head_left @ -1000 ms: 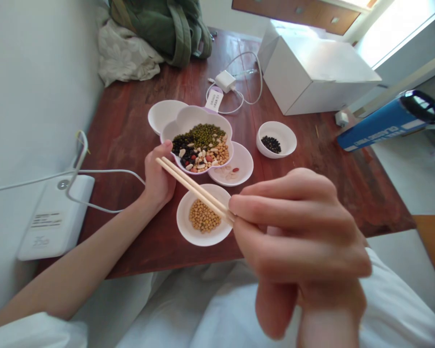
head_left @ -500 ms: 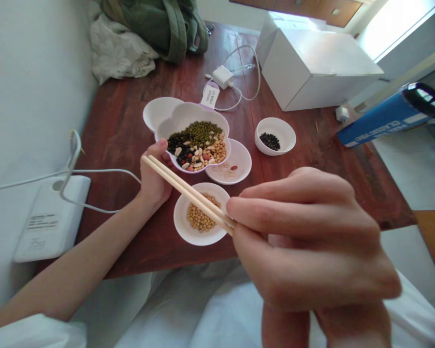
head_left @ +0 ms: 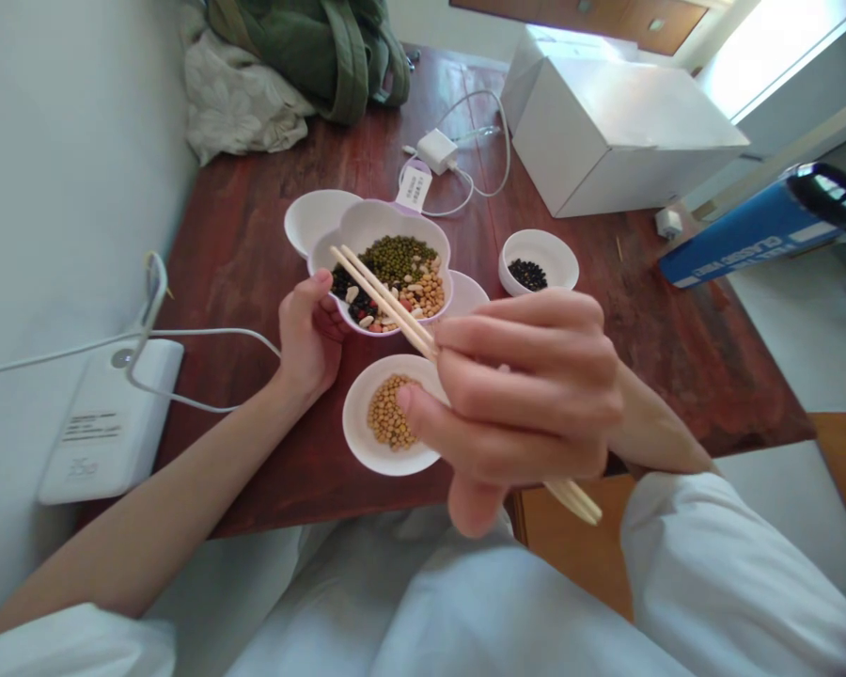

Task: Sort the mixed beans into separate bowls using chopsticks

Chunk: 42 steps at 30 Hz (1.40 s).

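R hand (head_left: 528, 385) now fwd, tight round chopsticks (head_left: 415, 334)

A white charger (head_left: 437, 150) lies between a green bag (head_left: 310, 56) and a white box (head_left: 620, 122).

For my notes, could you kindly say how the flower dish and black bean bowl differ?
The flower dish has a scalloped purple rim; the black bean bowl, a round white one. The dish holds mixed beans, the bowl black ones. The dish is wider than the bowl. Both hold beans.
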Each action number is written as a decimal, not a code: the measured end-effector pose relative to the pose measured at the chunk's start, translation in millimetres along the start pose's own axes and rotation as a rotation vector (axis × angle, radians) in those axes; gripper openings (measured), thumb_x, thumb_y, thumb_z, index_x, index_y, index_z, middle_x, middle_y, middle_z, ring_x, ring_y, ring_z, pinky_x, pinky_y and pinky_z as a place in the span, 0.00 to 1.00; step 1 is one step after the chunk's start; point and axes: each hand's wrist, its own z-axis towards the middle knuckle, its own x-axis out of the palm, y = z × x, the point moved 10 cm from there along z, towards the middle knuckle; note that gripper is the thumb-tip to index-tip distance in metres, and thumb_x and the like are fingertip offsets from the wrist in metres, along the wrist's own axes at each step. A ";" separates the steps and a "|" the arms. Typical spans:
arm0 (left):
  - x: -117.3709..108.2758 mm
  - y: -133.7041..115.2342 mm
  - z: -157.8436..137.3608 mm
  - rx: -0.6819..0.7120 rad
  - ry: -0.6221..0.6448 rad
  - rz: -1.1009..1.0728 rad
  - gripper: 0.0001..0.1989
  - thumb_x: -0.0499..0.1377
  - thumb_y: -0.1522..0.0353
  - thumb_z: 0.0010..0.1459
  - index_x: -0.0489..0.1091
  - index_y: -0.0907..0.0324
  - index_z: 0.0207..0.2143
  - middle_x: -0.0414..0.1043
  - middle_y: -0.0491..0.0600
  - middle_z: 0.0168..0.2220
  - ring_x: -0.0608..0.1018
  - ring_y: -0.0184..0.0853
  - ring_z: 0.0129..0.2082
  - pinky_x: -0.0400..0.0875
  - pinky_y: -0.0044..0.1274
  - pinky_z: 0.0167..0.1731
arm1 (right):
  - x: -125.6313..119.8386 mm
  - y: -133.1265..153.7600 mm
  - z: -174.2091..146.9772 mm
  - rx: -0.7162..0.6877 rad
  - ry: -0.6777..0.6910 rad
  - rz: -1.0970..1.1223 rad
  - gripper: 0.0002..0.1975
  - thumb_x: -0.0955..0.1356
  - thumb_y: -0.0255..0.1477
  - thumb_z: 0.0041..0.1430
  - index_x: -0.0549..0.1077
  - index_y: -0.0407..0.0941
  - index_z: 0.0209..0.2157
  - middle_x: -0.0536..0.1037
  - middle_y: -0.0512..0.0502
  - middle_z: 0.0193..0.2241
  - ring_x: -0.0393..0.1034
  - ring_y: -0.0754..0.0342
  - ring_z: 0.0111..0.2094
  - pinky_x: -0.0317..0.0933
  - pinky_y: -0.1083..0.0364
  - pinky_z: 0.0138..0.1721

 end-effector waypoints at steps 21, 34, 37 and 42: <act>6.7 -6.2 2.0 0.010 0.006 -0.006 0.15 0.71 0.56 0.55 0.77 0.57 0.37 0.84 0.48 0.28 0.89 0.47 0.43 0.88 0.31 0.38 | -23.3 -109.6 18.0 0.454 -0.311 0.667 0.38 0.64 0.61 0.74 0.72 0.49 0.18 0.71 0.49 0.16 0.72 0.53 0.18 0.62 0.52 0.19; 6.4 -3.9 0.4 0.005 -0.017 0.010 0.14 0.69 0.54 0.55 0.79 0.53 0.37 0.87 0.50 0.35 0.89 0.53 0.49 0.90 0.36 0.40 | 4.1 -99.1 18.0 0.423 -0.151 0.674 0.35 0.65 0.60 0.74 0.70 0.46 0.24 0.72 0.51 0.21 0.72 0.57 0.23 0.68 0.57 0.23; 5.0 -3.2 1.2 0.001 -0.010 -0.005 0.14 0.70 0.54 0.56 0.78 0.54 0.36 0.87 0.49 0.34 0.89 0.52 0.48 0.90 0.36 0.41 | 4.2 -103.4 16.5 0.465 -0.169 0.669 0.34 0.67 0.61 0.72 0.71 0.47 0.24 0.73 0.49 0.21 0.75 0.54 0.23 0.72 0.55 0.24; 3.4 -2.7 -0.9 -0.020 0.006 -0.015 0.17 0.72 0.54 0.55 0.75 0.56 0.34 0.84 0.48 0.29 0.90 0.49 0.42 0.89 0.37 0.42 | -11.0 -110.4 8.7 0.513 -0.275 0.641 0.34 0.66 0.57 0.75 0.74 0.47 0.24 0.77 0.48 0.21 0.78 0.53 0.24 0.71 0.55 0.23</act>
